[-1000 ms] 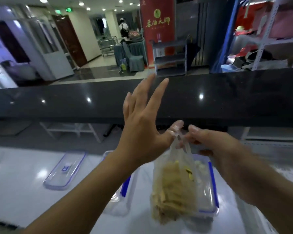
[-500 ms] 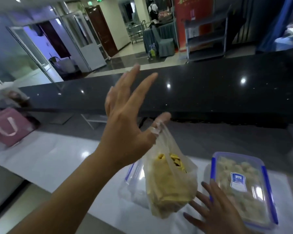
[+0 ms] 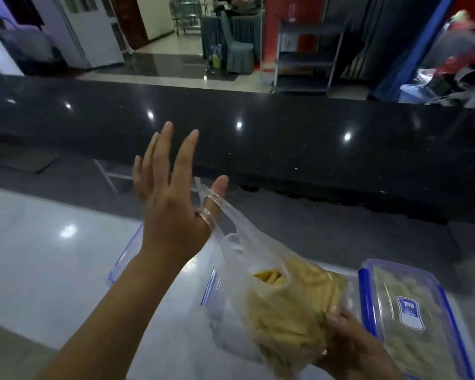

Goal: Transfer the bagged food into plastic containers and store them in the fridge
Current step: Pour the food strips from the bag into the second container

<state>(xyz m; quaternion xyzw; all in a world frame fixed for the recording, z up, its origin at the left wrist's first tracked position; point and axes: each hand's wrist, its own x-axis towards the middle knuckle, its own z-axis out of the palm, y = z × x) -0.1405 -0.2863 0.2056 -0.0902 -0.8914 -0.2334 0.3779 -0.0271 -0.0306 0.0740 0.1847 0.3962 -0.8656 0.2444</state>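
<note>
A clear plastic bag [image 3: 285, 305] of yellow food strips hangs tilted over an open plastic container [image 3: 213, 289] with a blue rim, which it mostly hides. One bag handle is looped round the thumb of my left hand [image 3: 170, 215], which is raised with its fingers straight and spread. From below, my right hand [image 3: 351, 349] grips the bag's bottom end. To the right stands a closed, blue-clipped container [image 3: 412, 311] filled with pale food.
A loose container lid [image 3: 124, 256] lies on the white counter [image 3: 52, 256] behind my left forearm. A raised black stone ledge [image 3: 285, 138] runs along the counter's far side. Beyond it are shelves, chairs and doors.
My right hand has moved from beside the bag to under it and taken hold of its bottom. The bag now tilts to the right instead of hanging straight down.
</note>
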